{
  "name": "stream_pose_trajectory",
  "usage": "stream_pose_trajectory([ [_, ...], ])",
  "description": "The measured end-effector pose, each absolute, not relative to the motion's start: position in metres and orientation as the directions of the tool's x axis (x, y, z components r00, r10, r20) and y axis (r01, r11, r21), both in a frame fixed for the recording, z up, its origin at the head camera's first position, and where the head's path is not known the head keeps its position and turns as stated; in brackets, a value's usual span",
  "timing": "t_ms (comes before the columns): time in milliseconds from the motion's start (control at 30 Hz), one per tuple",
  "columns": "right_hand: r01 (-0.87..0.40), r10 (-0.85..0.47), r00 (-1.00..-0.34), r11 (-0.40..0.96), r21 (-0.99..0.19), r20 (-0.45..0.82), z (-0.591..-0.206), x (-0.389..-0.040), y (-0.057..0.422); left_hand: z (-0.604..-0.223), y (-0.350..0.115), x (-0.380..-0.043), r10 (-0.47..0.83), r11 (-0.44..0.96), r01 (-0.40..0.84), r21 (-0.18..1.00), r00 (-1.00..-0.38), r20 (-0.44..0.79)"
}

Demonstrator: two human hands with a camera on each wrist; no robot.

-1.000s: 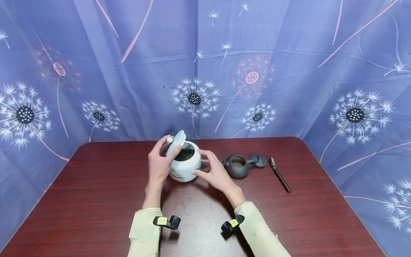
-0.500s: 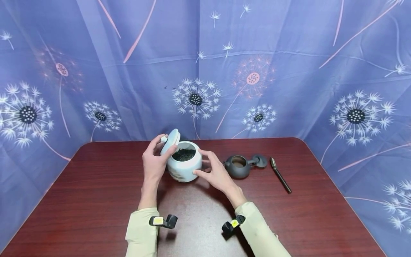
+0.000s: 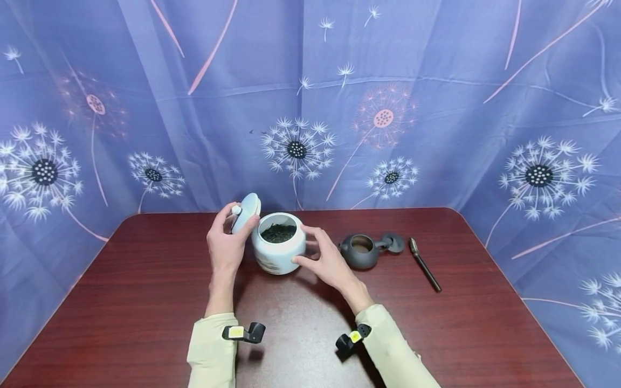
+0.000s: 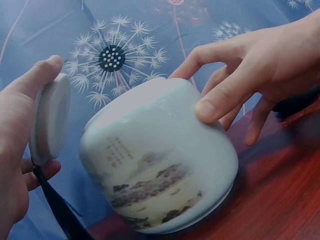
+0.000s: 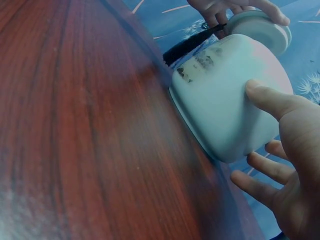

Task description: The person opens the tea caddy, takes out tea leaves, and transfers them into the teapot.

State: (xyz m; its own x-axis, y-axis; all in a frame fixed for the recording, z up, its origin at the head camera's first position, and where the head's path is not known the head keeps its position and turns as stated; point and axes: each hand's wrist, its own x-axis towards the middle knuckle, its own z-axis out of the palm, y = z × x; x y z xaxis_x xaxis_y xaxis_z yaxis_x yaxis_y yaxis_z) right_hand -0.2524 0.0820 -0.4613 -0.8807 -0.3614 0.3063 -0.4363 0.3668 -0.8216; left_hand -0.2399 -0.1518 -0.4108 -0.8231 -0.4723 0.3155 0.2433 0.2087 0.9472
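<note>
A white ceramic tea jar [image 3: 278,257] stands upright on the table, with dark tea leaves [image 3: 278,233] inside it. My left hand [image 3: 226,245] holds the jar's round lid [image 3: 249,211] tilted on edge, just left of the mouth and apart from it. A dark tassel [image 4: 59,207] hangs from the lid in the left wrist view. From the right side, my right hand [image 3: 326,260] steadies the jar, thumb on its front and index finger near the rim. A painted landscape [image 4: 155,187] decorates the jar's front.
Right of the jar sits a dark clay teapot [image 3: 359,257] without its lid, its side handle pointing right. The teapot lid [image 3: 393,243] lies by that handle. Farther right is a dark slim tool [image 3: 425,267] with a pointed tip. A blue curtain [image 3: 310,108] hangs behind the table [image 3: 145,302].
My left hand has carried the lid leftward from over the jar's mouth, uncovering more of the tea leaves. The right hand has stayed on the jar.
</note>
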Motion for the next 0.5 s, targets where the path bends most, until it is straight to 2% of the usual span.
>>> stream_pose_trajectory([
  [267, -0.440, -0.358, -0.880, 0.364, -0.821, 0.313, -0.463, -0.252, 0.082, -0.412, -0.157, -0.239, -0.494, 0.245, 0.194, 0.950, -0.818, 0.295],
  [500, -0.441, -0.361, -0.879, 0.360, -0.822, 0.312, -0.462, -0.252, 0.082, -0.417, -0.164, -0.240, -0.499, 0.308, 0.083, 0.948, -0.834, 0.235],
])
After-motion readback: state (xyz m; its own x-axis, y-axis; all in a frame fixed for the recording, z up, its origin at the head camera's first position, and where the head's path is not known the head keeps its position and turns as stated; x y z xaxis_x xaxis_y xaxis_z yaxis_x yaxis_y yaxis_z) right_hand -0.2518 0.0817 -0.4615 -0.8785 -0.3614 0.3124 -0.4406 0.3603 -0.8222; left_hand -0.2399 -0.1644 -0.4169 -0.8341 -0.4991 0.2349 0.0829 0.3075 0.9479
